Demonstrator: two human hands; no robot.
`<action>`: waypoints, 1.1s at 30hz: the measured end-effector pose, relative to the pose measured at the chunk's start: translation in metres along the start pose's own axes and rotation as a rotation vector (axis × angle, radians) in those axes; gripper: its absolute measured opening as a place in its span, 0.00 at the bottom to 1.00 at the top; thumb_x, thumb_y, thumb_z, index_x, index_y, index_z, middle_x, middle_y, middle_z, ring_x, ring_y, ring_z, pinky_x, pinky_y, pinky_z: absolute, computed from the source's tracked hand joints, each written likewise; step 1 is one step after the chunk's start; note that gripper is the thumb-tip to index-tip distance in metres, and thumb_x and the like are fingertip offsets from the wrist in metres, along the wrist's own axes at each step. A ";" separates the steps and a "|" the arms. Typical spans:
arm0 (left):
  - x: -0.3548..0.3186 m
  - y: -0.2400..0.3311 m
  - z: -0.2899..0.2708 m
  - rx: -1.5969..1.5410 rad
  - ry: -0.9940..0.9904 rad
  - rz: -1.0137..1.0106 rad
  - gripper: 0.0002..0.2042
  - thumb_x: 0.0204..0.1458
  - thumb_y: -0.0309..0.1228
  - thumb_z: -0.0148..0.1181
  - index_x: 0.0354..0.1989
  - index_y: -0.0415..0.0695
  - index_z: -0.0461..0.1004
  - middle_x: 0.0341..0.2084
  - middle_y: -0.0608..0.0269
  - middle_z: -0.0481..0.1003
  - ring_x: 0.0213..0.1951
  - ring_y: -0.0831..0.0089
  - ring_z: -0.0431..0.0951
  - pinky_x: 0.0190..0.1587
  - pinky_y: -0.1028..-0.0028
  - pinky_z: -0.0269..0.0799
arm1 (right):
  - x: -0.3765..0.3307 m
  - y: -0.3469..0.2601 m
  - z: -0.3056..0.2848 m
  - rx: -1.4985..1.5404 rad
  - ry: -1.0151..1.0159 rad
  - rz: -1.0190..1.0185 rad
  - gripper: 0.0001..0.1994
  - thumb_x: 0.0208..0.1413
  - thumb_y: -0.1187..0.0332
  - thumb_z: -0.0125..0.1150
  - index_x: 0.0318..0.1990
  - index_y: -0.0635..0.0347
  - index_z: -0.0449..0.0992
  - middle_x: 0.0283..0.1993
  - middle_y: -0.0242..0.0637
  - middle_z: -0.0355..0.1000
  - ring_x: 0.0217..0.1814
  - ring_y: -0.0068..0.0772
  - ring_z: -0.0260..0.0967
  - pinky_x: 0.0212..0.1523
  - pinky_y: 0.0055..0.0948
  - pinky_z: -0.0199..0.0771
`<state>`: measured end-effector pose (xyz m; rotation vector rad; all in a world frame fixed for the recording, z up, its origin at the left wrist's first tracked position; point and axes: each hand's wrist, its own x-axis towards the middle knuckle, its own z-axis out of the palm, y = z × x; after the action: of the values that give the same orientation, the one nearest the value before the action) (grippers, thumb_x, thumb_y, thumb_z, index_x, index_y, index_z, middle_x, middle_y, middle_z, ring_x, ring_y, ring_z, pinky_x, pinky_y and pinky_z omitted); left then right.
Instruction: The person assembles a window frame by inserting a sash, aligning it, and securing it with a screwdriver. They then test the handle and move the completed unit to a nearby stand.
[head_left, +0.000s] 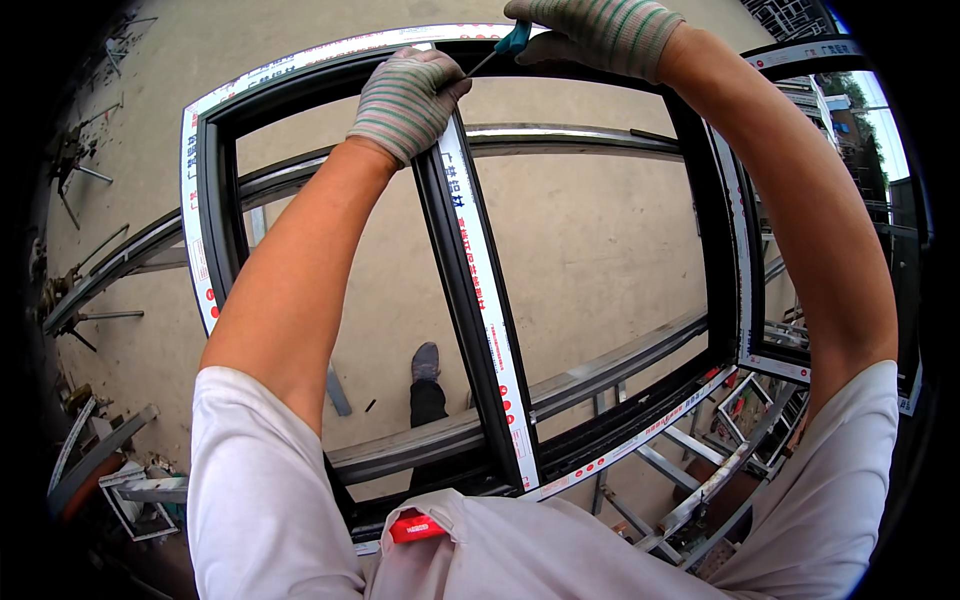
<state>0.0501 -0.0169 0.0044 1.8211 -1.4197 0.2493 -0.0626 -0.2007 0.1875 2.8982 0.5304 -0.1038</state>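
The gloved left hand (408,100) grips the top of the dark window frame's (215,190) centre bar (475,290), steadying it, while the right hand (595,35), fingers closed, drives a blue-handled screwdriver (503,47) into the far joint.

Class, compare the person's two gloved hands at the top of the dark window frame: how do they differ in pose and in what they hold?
The left hand grips the top of the frame's upright centre bar; the right hand holds a teal-handled screwdriver. The left hand sits lower, fist closed around the bar; the right hand is higher, near the dark window frame's top rail. Both wear striped knitted work gloves.
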 end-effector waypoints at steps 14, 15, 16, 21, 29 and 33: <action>-0.002 0.000 -0.004 -0.003 -0.024 -0.022 0.06 0.56 0.31 0.66 0.34 0.43 0.82 0.32 0.59 0.80 0.40 0.56 0.77 0.47 0.62 0.74 | 0.011 -0.036 0.006 0.642 0.074 0.909 0.21 0.67 0.54 0.51 0.42 0.63 0.83 0.24 0.44 0.77 0.28 0.41 0.76 0.36 0.38 0.77; -0.004 -0.002 -0.004 0.003 -0.023 -0.044 0.06 0.56 0.31 0.66 0.34 0.42 0.82 0.32 0.59 0.80 0.40 0.56 0.77 0.47 0.62 0.74 | 0.010 -0.035 0.007 0.577 0.076 0.807 0.19 0.66 0.56 0.52 0.46 0.63 0.82 0.29 0.46 0.78 0.31 0.43 0.77 0.38 0.39 0.77; -0.003 -0.001 -0.004 -0.003 -0.030 -0.036 0.06 0.56 0.31 0.66 0.34 0.42 0.82 0.34 0.59 0.80 0.41 0.55 0.77 0.48 0.62 0.74 | 0.002 -0.031 0.010 0.510 0.081 0.713 0.18 0.66 0.57 0.53 0.50 0.62 0.80 0.33 0.49 0.80 0.34 0.44 0.78 0.41 0.40 0.77; -0.002 0.001 -0.005 -0.010 -0.042 -0.043 0.06 0.56 0.32 0.67 0.34 0.42 0.82 0.34 0.58 0.80 0.42 0.56 0.77 0.49 0.61 0.73 | -0.012 -0.023 -0.001 0.201 0.030 0.144 0.15 0.62 0.65 0.62 0.52 0.60 0.77 0.42 0.51 0.77 0.46 0.53 0.76 0.49 0.43 0.75; -0.003 0.000 -0.003 -0.006 -0.007 -0.025 0.07 0.55 0.32 0.67 0.35 0.42 0.82 0.34 0.58 0.80 0.42 0.56 0.77 0.50 0.60 0.73 | 0.014 -0.036 -0.001 0.144 -0.057 0.401 0.06 0.62 0.70 0.62 0.33 0.59 0.76 0.35 0.48 0.74 0.39 0.51 0.75 0.40 0.41 0.74; -0.002 0.004 -0.004 -0.039 -0.035 -0.044 0.08 0.54 0.34 0.68 0.34 0.42 0.82 0.33 0.58 0.80 0.41 0.56 0.77 0.49 0.61 0.73 | 0.002 -0.020 0.008 0.093 0.110 0.012 0.03 0.60 0.70 0.62 0.36 0.57 0.76 0.36 0.47 0.74 0.41 0.51 0.75 0.43 0.42 0.74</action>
<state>0.0470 -0.0130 0.0071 1.8307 -1.3972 0.1667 -0.0681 -0.1832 0.1758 3.0113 0.5406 0.0343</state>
